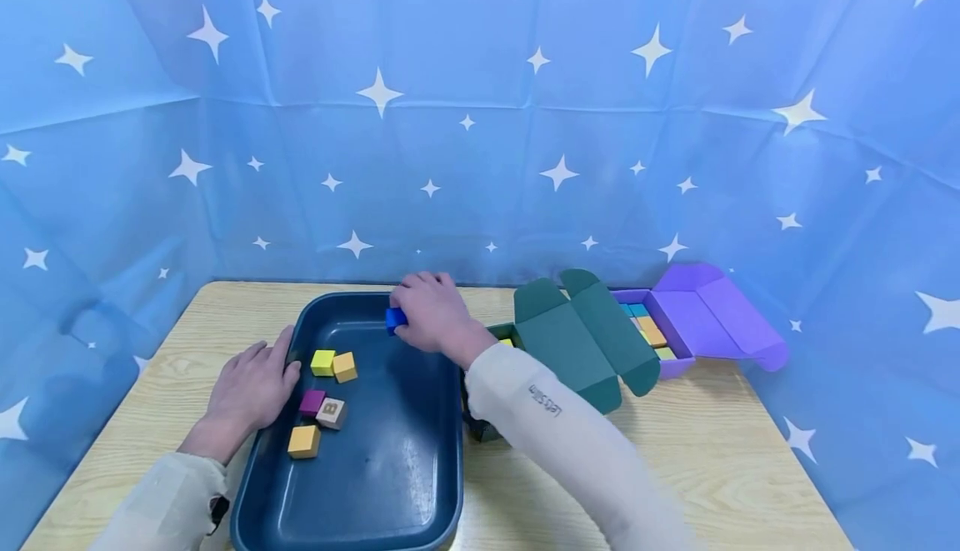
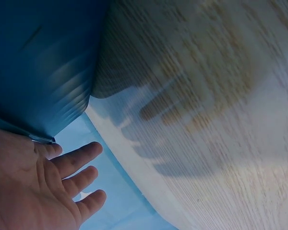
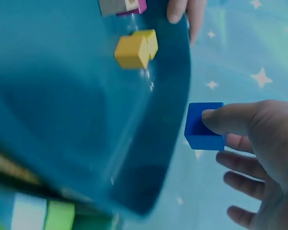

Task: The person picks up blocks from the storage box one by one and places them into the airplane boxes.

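My right hand pinches a blue cube between thumb and fingers, above the far part of a dark blue tray. In the right wrist view the thumb presses one face of the cube. My left hand rests at the tray's left rim, fingers fairly straight and thumb over the edge. Inside the tray, along its left side, lie a yellow cube touching an orange cube, a purple cube beside a pale cube marked B, and a second orange cube.
Right of the tray stands an open green box, partly hidden by my right forearm, with cubes inside. Farther right is an open purple box holding several coloured cubes. A starry blue cloth hangs behind the wooden table.
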